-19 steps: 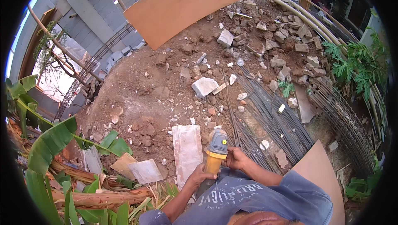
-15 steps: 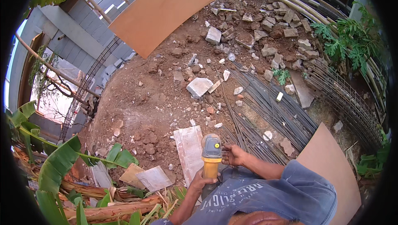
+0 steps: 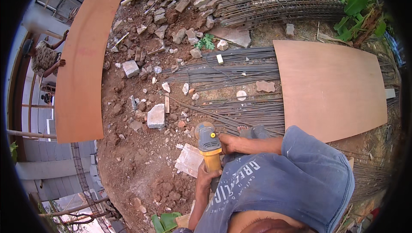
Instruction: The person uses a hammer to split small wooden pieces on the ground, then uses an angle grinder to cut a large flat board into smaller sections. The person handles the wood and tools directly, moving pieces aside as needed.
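Observation:
A yellow and grey angle grinder (image 3: 210, 143) stands upright in front of my chest, its grey head and disc pointing away from me. My left hand (image 3: 207, 174) is wrapped round its lower body, below the yellow part. Close against the side of the grinder's head, my right hand (image 3: 227, 142) has its fingers curled in; the grip itself is partly hidden. Beneath the tool, a pale flat board (image 3: 188, 160) lies on the dirt.
A plywood sheet (image 3: 329, 90) lies over steel bars (image 3: 223, 72) on the right. At left, another person (image 3: 43, 59) holds an upright plywood sheet (image 3: 83, 70). A concrete block (image 3: 156, 116), rubble (image 3: 182, 5) and a rebar cage (image 3: 283, 7) lie ahead.
My view has swung to the right, bringing the whole plywood sheet on the bars into sight. My right hand has closed in against the grinder's head. The person carrying plywood now shows at left.

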A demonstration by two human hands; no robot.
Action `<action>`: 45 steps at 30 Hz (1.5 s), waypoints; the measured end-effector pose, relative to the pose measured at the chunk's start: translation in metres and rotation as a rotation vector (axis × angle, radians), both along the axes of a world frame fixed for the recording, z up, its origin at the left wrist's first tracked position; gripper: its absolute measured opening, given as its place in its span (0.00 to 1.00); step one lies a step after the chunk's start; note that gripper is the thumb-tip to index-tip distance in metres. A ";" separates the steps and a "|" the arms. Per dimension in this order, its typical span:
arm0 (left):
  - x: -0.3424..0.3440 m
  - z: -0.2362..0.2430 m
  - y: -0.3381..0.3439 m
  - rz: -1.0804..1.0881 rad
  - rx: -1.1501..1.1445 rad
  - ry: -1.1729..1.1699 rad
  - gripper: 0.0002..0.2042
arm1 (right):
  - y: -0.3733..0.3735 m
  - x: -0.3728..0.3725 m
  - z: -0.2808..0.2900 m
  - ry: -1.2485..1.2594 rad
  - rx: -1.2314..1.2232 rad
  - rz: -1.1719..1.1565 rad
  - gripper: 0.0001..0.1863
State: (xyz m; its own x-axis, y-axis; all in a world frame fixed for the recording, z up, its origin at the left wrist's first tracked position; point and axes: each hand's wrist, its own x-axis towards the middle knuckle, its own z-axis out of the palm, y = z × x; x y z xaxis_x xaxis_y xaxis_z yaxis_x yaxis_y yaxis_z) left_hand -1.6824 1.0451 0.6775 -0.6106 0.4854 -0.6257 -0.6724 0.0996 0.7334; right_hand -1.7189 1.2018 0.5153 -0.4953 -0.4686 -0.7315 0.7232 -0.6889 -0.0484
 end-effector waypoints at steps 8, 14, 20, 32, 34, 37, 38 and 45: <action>-0.033 -0.007 -0.017 -0.226 -0.080 0.048 0.33 | 0.023 0.013 0.005 -0.024 0.084 -0.270 0.15; -0.039 -0.019 -0.042 -0.141 -0.048 0.016 0.29 | 0.023 0.009 0.038 -0.013 0.156 -0.277 0.13; -0.029 -0.046 -0.074 -0.012 -0.025 -0.065 0.26 | 0.012 0.005 0.055 0.015 0.233 -0.163 0.12; -0.029 -0.073 -0.114 0.172 -0.025 -0.233 0.23 | 0.001 0.040 0.036 0.068 0.442 -0.262 0.13; -0.029 -0.077 -0.120 0.155 -0.072 -0.291 0.22 | 0.011 0.049 0.043 0.030 0.520 -0.376 0.12; -0.030 -0.103 -0.146 0.142 -0.134 -0.452 0.20 | 0.028 0.081 0.035 -0.038 0.639 -0.528 0.12; -0.025 -0.108 -0.151 0.172 -0.145 -0.501 0.20 | 0.030 0.098 0.030 -0.064 0.680 -0.575 0.12; -0.003 -0.101 -0.190 -0.193 -0.460 -0.324 0.15 | 0.017 0.202 0.027 -0.301 0.826 -0.722 0.14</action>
